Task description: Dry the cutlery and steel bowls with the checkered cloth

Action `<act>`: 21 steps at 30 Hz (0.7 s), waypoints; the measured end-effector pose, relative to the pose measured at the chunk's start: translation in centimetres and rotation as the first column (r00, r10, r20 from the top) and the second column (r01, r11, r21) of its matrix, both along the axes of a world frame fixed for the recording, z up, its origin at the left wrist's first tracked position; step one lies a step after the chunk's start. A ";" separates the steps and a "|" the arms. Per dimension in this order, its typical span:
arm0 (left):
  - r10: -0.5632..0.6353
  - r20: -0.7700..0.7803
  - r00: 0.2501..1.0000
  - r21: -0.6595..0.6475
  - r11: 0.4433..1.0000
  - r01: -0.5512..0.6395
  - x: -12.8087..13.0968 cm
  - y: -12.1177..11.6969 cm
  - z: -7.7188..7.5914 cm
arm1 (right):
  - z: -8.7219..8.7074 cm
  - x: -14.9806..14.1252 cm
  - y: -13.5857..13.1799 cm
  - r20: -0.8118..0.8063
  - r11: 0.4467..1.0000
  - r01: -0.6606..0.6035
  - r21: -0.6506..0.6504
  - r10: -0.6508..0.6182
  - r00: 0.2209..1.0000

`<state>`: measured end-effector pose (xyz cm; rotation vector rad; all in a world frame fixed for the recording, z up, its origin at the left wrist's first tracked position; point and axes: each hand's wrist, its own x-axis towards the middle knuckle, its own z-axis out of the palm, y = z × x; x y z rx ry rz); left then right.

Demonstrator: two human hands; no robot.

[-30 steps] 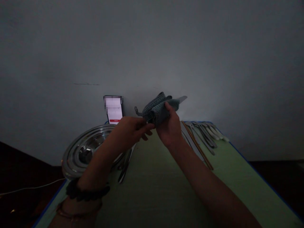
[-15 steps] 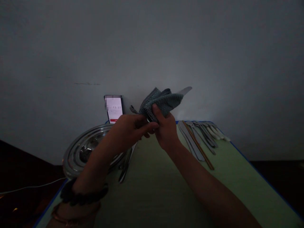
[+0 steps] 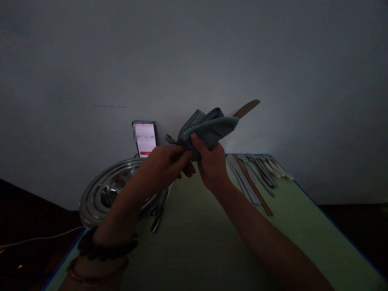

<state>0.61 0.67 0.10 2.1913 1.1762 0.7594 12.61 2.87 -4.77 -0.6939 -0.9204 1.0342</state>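
In front of the wall I hold up a grey-blue cloth (image 3: 212, 131) with a black-and-white checked side, folded around a table knife (image 3: 247, 108). Only the rounded metal blade sticks out at the upper right; the handle is hidden. My right hand (image 3: 212, 163) is closed around the cloth, its thumb pressed on the front. At the lower left edge of the cloth, my left hand (image 3: 169, 163) pinches with thumb and fingers. Whether those fingertips also grip the knife's handle is hidden.
A shiny steel basin (image 3: 93, 198) stands at the left of the green table (image 3: 194, 238), with dark-looking cutlery (image 3: 159, 216) beside it. A phone (image 3: 146, 139) leans on the wall. Right of my hands lie knives (image 3: 242, 178), chopsticks (image 3: 253, 186), more cutlery (image 3: 262, 171) and white-handled pieces (image 3: 277, 169).
More of the knife blade shows beyond the cloth, further up and right. The cloth has shifted slightly right, and my left thumb has drawn back a little to the left.
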 end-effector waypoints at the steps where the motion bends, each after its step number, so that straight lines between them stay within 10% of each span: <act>1: 0.003 0.001 1.000 -0.013 1.000 -0.003 0.0 0.0 0.0 | 0.0 -0.1 0.0 -0.006 1.000 0.006 0.009 -0.006 1.000; 11: 0.154 -0.025 0.988 0.072 0.986 -0.152 0.5 -0.1 -0.3 | 0.1 -0.1 0.0 -0.024 0.996 0.036 0.080 -0.034 0.999; 21: 0.007 -0.017 1.000 0.020 1.000 -0.007 -0.4 0.2 -0.1 | 0.6 -0.3 -0.5 -0.119 0.995 0.014 -0.101 -0.026 0.993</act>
